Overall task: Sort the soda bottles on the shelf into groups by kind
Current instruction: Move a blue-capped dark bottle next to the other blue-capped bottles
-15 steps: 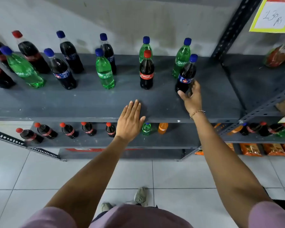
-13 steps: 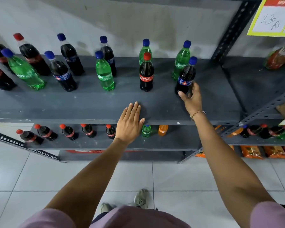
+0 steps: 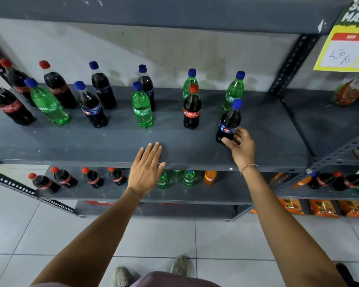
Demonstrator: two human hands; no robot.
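Looking down from my head camera, I see a grey metal shelf (image 3: 116, 146) carrying a mixed row of soda bottles against a pale wall. My right hand (image 3: 241, 146) is wrapped around the lower body of a dark cola bottle with a blue cap and blue label (image 3: 229, 121), thumb on its near-left side and fingers curled round its right side; the bottle leans slightly and sits near the right end of the shelf. My left hand (image 3: 147, 169) lies flat and palm down on the shelf's front edge, fingers straight and close together, holding nothing. Just left of the gripped bottle stands a red-capped Coca-Cola bottle (image 3: 192, 107), with a green Sprite bottle (image 3: 190, 82) directly behind it. Another Sprite bottle (image 3: 233, 91) stands just behind the gripped one. Near the middle is a front Sprite bottle (image 3: 142, 106) with a blue-capped dark bottle (image 3: 146, 83) behind it. Further left are two more blue-capped dark bottles (image 3: 92, 105), a tilted-looking Sprite bottle (image 3: 47, 102), and red-capped cola bottles (image 3: 57, 85) at the far left. On the lower shelf (image 3: 220, 193) sit smaller cola bottles, green bottles and one orange bottle (image 3: 209, 177). A yellow price sign (image 3: 344, 50) hangs at the upper right. White floor tiles (image 3: 164, 237) lie below.
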